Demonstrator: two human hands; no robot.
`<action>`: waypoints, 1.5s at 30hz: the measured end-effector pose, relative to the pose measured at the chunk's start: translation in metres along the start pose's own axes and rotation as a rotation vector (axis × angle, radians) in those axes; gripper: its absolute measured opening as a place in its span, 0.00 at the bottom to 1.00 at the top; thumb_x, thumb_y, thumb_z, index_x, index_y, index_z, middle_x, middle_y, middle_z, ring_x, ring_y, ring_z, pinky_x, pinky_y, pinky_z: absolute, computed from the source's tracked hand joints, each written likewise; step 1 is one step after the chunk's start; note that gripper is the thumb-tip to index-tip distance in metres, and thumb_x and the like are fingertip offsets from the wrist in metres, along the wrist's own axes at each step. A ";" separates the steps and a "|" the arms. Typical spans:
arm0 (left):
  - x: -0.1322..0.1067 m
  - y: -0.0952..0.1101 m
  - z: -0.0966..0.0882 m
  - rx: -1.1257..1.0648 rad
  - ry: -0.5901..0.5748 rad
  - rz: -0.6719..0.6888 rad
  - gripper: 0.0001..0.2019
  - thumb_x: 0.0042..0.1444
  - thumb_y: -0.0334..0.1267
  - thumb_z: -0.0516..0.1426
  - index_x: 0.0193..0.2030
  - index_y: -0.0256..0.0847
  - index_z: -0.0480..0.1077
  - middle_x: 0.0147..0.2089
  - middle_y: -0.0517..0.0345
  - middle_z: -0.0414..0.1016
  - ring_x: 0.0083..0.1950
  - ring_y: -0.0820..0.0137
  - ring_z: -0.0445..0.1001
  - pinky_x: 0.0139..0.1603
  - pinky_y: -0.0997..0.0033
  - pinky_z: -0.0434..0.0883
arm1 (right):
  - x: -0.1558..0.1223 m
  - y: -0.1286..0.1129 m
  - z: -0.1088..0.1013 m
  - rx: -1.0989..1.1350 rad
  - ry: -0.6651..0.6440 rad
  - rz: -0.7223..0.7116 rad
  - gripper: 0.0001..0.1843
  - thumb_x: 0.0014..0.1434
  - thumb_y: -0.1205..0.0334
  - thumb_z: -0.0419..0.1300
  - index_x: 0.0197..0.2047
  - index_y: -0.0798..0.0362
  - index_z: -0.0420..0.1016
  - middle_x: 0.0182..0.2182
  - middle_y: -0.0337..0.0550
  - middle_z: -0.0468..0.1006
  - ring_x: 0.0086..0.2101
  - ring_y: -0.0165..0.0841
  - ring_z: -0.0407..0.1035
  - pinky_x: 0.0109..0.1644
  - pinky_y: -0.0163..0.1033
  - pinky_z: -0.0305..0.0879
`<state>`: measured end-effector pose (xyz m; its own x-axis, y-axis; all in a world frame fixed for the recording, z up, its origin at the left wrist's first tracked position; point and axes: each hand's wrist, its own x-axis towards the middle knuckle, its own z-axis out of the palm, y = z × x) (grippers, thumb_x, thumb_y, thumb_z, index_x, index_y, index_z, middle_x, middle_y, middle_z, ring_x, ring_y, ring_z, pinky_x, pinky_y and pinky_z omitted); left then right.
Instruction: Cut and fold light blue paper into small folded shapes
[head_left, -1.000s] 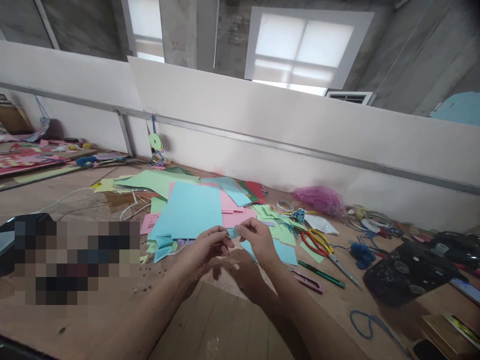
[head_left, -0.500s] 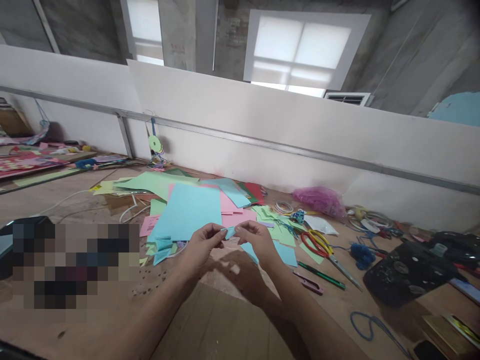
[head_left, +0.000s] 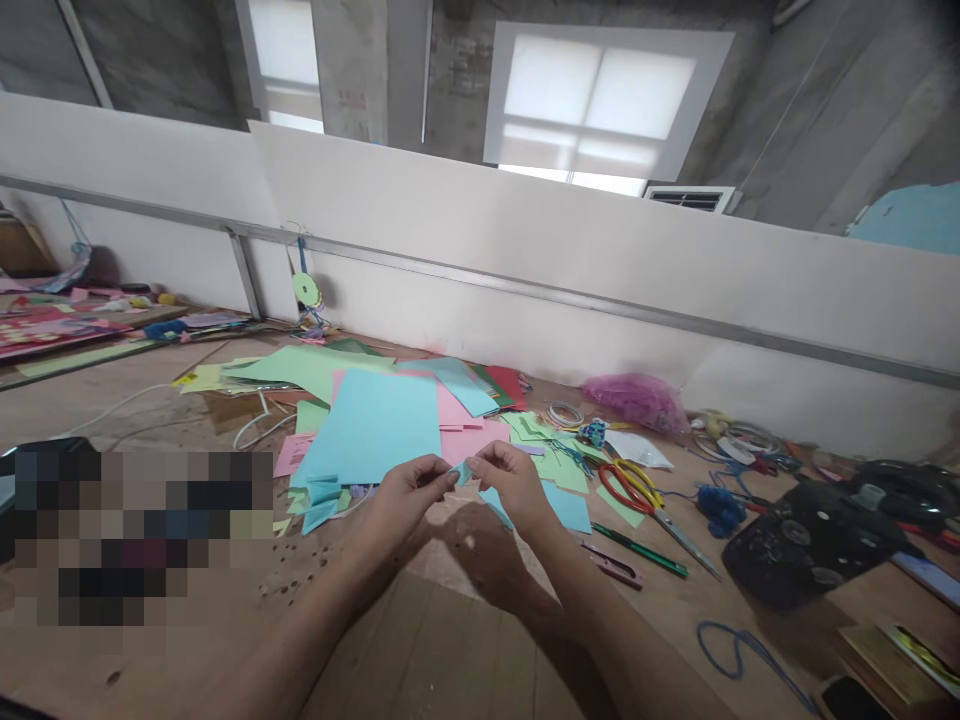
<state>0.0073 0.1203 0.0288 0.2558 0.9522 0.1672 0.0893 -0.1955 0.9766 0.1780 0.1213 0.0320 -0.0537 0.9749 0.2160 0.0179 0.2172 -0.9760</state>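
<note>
Just above the near edge of the surface (head_left: 187, 660), the left hand (head_left: 412, 490) and right hand (head_left: 516, 487) are holding a small light-blue paper piece (head_left: 463, 472) between them, the fingertips of both pinching narrowly at its ends. Compared with a second ago, the piece is slanting more steeply instead of lying nearly level, and the left thumb is now pointing along toward it. The surrounding things are keeping their places. From the hands, a large light-blue sheet (head_left: 386, 420) is lying at ten o'clock, and folded blue paper (head_left: 322, 500) is resting at nine. Scissors with red and yellow handles (head_left: 628, 487) are lying at three o'clock, while a green utility knife (head_left: 640, 551) and a pink cutter (head_left: 611, 566) are resting at four.
</note>
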 end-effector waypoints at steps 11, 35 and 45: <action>-0.003 -0.003 0.002 -0.179 0.037 -0.113 0.13 0.50 0.49 0.61 0.28 0.41 0.72 0.29 0.58 0.72 0.33 0.69 0.68 0.35 0.72 0.64 | -0.004 -0.001 0.011 -0.046 0.017 0.037 0.08 0.47 0.60 0.64 0.27 0.54 0.70 0.22 0.35 0.70 0.25 0.30 0.65 0.31 0.36 0.62; -0.001 0.006 -0.002 -0.133 0.024 0.010 0.10 0.51 0.46 0.62 0.33 0.42 0.74 0.28 0.60 0.70 0.32 0.69 0.66 0.36 0.71 0.63 | -0.008 -0.005 0.006 -0.406 -0.036 -0.134 0.08 0.51 0.63 0.61 0.23 0.53 0.68 0.21 0.33 0.68 0.25 0.28 0.60 0.29 0.33 0.55; -0.001 -0.005 0.003 -0.503 0.113 -0.099 0.09 0.48 0.42 0.66 0.29 0.41 0.73 0.27 0.64 0.71 0.31 0.75 0.67 0.34 0.77 0.63 | -0.007 0.005 0.016 -0.026 -0.063 0.033 0.10 0.47 0.58 0.65 0.29 0.54 0.69 0.23 0.35 0.69 0.26 0.29 0.64 0.31 0.35 0.60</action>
<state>0.0097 0.1200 0.0232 0.1615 0.9852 0.0574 -0.3729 0.0071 0.9278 0.1620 0.1151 0.0257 -0.1155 0.9767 0.1808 0.0462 0.1871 -0.9813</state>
